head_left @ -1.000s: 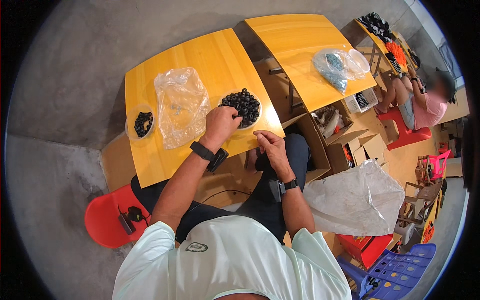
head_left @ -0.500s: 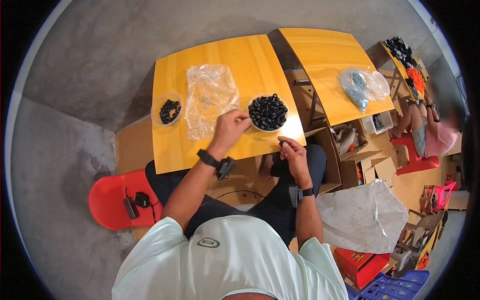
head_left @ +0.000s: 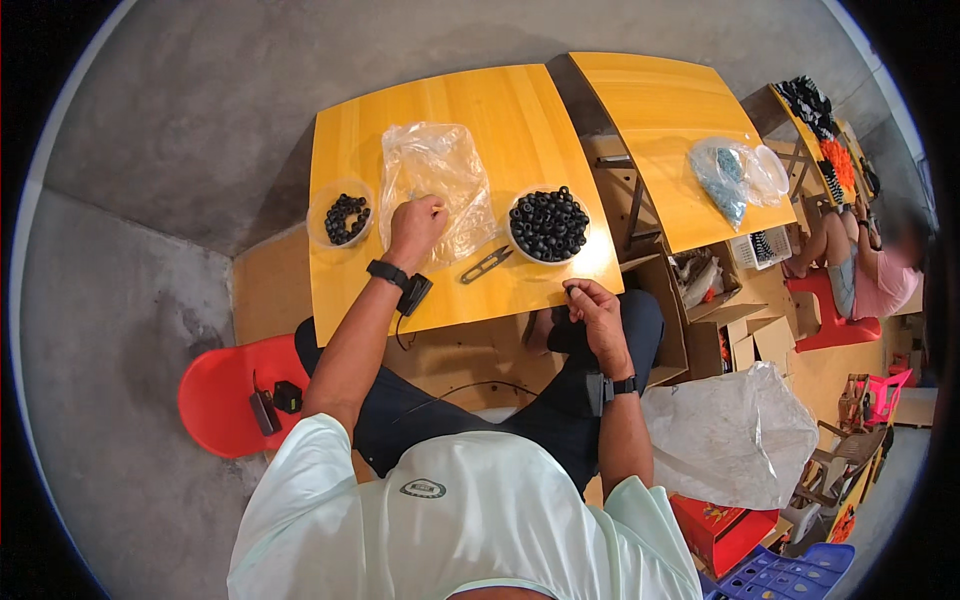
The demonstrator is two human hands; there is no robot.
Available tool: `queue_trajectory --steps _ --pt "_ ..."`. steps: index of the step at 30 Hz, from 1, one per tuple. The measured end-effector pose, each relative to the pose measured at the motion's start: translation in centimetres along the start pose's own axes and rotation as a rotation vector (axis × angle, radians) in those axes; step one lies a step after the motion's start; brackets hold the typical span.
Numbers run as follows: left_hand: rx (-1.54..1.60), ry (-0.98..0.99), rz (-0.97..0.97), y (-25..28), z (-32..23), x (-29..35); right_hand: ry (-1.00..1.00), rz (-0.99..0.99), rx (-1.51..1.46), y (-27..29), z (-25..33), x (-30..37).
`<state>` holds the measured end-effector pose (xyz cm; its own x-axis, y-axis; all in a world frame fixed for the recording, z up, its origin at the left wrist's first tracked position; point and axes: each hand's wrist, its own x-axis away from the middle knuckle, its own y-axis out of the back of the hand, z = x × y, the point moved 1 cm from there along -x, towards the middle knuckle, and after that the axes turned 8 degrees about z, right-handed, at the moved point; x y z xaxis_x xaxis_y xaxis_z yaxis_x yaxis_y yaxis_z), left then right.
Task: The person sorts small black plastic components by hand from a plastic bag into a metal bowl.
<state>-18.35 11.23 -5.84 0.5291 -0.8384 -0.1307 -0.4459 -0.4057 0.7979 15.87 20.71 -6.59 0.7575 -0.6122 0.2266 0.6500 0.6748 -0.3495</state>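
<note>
My left hand (head_left: 418, 228) was over the near part of a crumpled clear plastic bag (head_left: 455, 165), hiding some of it; fingers curled, couldn't tell if anything was in them. My right hand (head_left: 598, 305) pinched a small black bead-like piece (head_left: 570, 291) between thumb and finger at the table's near right corner. More were in two round clear plastic tubs: heaped in the right tub (head_left: 545, 263), fewer in the left tub (head_left: 318, 222). Dark metal thread snips (head_left: 487, 264) lay between the left hand and the right tub.

Around: red plastic seat (head_left: 215, 405) at left with black devices (head_left: 265, 412) on it; open brown cardboard boxes (head_left: 770, 340), a whitish plastic sheet (head_left: 735, 430) and a blue plastic chair (head_left: 785, 578) at right. Farther right, a person in a pink top (head_left: 893, 285) sat on a red stool (head_left: 835, 320).

Surface: yellow wood-grain table (head_left: 490, 110), bag and tubs flat on it. Second yellow table (head_left: 650, 110) to the right held a clear bag of blue-green bits (head_left: 722, 180). Room: grey concrete wall (head_left: 220, 120) on the far side, brown floor (head_left: 270, 280) below.
</note>
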Motion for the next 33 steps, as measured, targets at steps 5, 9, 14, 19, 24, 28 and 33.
queue_trajectory --steps 5,9,14,19,24,28,33 --pt "-0.160 0.022 0.043 -2.0 0.0 -1.3 -0.003 -0.003 0.014 -0.2 0.2 0.0" --pt "-0.225 0.055 0.016 -2.1 -0.6 -1.3 0.000 0.018 0.035 -0.1 0.1 -0.1" --pt "-0.174 -0.001 -0.059 -1.0 -0.9 0.3 -0.006 0.039 -0.044 -0.4 0.4 0.5" --pt "-0.047 -0.064 -0.141 1.1 -0.9 3.6 -0.040 0.093 -0.119 -2.5 -0.4 1.3" --pt "0.140 -0.048 -0.091 2.9 -3.1 7.1 -0.101 0.173 -0.289 -5.5 -1.3 1.4" --pt "0.277 -0.166 0.014 5.9 -10.7 11.2 -0.046 0.294 -0.404 -7.1 -1.9 2.1" --pt "0.247 -0.456 0.038 6.6 -14.4 14.6 -0.046 0.324 -0.466 -9.5 -0.9 3.6"
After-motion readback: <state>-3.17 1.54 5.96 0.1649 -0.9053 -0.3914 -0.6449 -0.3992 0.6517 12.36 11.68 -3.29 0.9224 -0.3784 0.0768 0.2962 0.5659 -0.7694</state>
